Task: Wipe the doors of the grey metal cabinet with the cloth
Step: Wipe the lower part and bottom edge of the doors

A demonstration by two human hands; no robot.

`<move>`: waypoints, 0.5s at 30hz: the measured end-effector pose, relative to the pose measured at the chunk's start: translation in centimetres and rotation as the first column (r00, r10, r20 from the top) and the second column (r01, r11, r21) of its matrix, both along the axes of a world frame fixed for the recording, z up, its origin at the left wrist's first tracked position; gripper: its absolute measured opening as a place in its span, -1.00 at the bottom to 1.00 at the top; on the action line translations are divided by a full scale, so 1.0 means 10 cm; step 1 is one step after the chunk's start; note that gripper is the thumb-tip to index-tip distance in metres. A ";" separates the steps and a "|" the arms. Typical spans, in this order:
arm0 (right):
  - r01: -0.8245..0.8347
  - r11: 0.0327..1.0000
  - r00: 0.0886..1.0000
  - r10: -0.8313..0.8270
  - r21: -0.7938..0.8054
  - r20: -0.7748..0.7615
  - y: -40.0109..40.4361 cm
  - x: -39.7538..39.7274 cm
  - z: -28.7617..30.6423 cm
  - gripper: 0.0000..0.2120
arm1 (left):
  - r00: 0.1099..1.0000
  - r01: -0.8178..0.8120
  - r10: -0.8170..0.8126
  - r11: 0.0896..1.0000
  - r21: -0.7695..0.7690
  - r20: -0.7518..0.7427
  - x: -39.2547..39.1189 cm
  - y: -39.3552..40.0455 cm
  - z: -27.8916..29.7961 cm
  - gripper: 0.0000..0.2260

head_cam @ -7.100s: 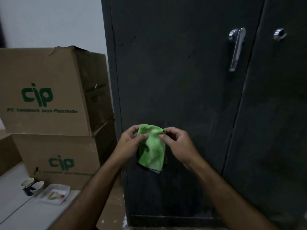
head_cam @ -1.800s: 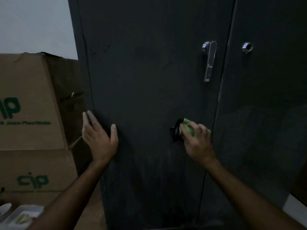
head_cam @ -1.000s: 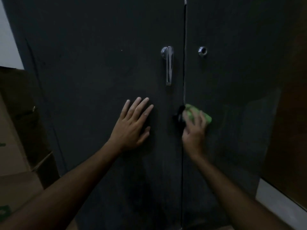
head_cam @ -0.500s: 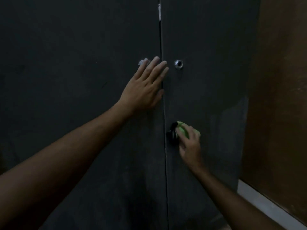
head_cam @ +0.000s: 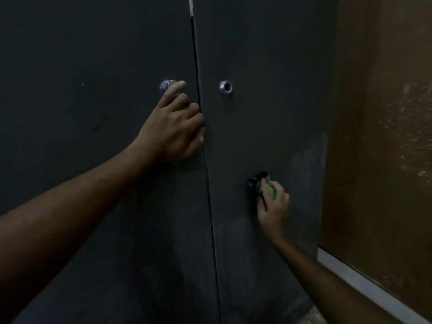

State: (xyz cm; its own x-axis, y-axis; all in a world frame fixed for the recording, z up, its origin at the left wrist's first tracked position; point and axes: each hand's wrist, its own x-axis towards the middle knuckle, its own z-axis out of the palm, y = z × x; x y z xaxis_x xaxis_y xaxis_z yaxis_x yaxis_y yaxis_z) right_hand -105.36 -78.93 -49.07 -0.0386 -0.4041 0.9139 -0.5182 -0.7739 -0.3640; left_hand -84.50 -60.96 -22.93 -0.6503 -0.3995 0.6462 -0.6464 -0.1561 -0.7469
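Note:
The grey metal cabinet fills the view, with its left door [head_cam: 93, 113] and right door [head_cam: 257, 125] meeting at a dark seam. My left hand [head_cam: 175, 129] is curled round the chrome handle [head_cam: 166, 85] at the left door's edge, hiding most of it. My right hand [head_cam: 272, 209] grips the bunched green cloth [head_cam: 271, 192] and presses it on the right door, below the round lock [head_cam: 225, 87]. Only a small patch of cloth shows between the fingers.
A brown wall [head_cam: 385, 136] stands close to the cabinet's right side, with a white skirting strip [head_cam: 364, 284] along its foot. The light is dim.
My left hand has gone from lying flat on the left door to curling round the handle. My right hand with the cloth has moved right across the right door, away from the seam.

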 end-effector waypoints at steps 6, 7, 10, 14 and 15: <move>0.106 0.888 0.863 -0.305 0.447 0.402 -0.86 -0.19 1.15 -0.49 | 1.000 0.030 -0.030 0.999 -0.013 0.000 -0.01 -0.01 0.00 -0.67; 0.121 0.929 0.877 -0.265 0.350 0.400 -0.71 -0.05 1.19 -0.50 | 0.999 0.033 -0.033 0.999 -0.023 0.002 -0.01 -0.01 0.00 -0.67; 0.036 0.996 0.982 -0.049 0.077 0.180 -0.25 0.20 0.50 -0.50 | 0.999 0.038 -0.038 0.999 -0.033 0.005 -0.02 -0.01 0.00 -0.68; -0.001 0.959 0.968 -0.071 0.284 0.242 -0.72 -0.30 0.21 -0.48 | 0.999 0.055 -0.055 0.998 -0.023 -0.001 -0.01 -0.01 -0.01 -0.70; 0.004 0.921 0.923 -0.153 0.389 0.353 -0.98 -0.44 0.46 -0.50 | 0.999 0.054 -0.054 0.998 -0.017 -0.004 -0.02 -0.02 -0.01 -0.69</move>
